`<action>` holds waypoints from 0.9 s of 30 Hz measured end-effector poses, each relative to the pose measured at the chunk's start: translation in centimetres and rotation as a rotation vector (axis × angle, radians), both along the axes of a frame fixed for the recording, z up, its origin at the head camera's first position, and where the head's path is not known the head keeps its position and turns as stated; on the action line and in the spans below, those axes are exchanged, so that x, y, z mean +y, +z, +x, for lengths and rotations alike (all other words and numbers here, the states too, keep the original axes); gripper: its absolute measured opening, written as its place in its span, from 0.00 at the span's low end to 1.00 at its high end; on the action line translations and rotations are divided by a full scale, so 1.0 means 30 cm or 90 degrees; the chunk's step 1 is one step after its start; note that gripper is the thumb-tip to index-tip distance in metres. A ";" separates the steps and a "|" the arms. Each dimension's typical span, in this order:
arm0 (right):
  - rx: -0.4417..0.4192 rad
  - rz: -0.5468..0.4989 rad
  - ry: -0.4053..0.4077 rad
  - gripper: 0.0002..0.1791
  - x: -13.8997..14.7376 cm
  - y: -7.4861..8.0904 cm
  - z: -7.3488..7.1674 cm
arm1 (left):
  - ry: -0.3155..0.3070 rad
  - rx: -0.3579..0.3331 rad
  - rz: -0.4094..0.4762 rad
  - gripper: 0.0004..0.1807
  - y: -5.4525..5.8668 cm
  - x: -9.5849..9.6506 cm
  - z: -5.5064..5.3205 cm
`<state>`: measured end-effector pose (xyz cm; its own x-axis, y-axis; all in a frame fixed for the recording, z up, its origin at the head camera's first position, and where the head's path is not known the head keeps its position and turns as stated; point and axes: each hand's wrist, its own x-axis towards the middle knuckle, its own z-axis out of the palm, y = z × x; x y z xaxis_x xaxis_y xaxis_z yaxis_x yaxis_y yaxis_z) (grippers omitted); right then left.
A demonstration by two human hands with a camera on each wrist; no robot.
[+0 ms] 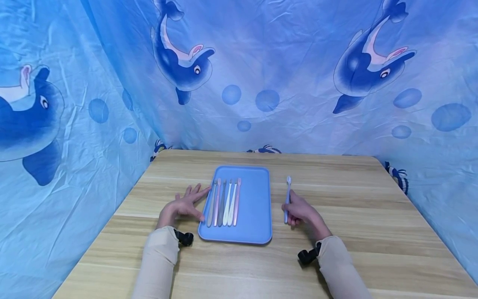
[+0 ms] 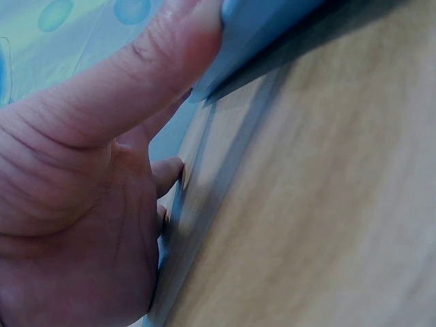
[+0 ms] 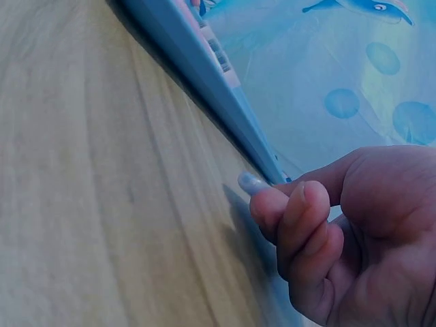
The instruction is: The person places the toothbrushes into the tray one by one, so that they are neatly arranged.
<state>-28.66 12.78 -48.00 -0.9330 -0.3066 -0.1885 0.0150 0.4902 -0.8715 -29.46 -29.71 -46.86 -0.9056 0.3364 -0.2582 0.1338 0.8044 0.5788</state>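
Note:
Several toothbrushes (image 1: 225,205), pink, grey and white, lie side by side along the left part of a blue tray (image 1: 255,207), their heads toward the far end. My left hand (image 1: 185,204) has its fingers spread at the tray's left edge; the thumb touches the rim in the left wrist view. To the right of the tray, my right hand (image 1: 301,209) pinches a blue toothbrush (image 1: 288,193) by its handle, head pointing away from me. Most of that brush is hidden by the fingers in the right wrist view, where only its handle end (image 3: 252,182) shows.
The wooden table (image 1: 373,207) extends on every side of the tray. Blue curtains (image 1: 298,133) printed with dolphins hang behind the table and along its sides. A black wrist camera (image 1: 184,238) sits on the left cuff, another camera (image 1: 309,255) on the right.

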 end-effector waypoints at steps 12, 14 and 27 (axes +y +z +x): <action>-0.016 -0.036 0.035 0.24 0.012 0.044 0.003 | -0.004 0.006 -0.006 0.74 -0.005 0.000 -0.002; -0.021 -0.049 0.041 0.27 0.012 0.049 0.003 | -0.003 0.005 -0.005 0.74 -0.006 -0.001 -0.002; 0.003 -0.095 0.062 0.41 -0.001 0.077 0.011 | -0.006 0.011 -0.009 0.74 -0.006 0.000 0.003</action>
<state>-28.34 12.75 -45.68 -0.8981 -0.4202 -0.1300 -0.0304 0.3541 -0.9347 -29.38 -29.71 -47.05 -0.9071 0.3408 -0.2472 0.1510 0.8113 0.5648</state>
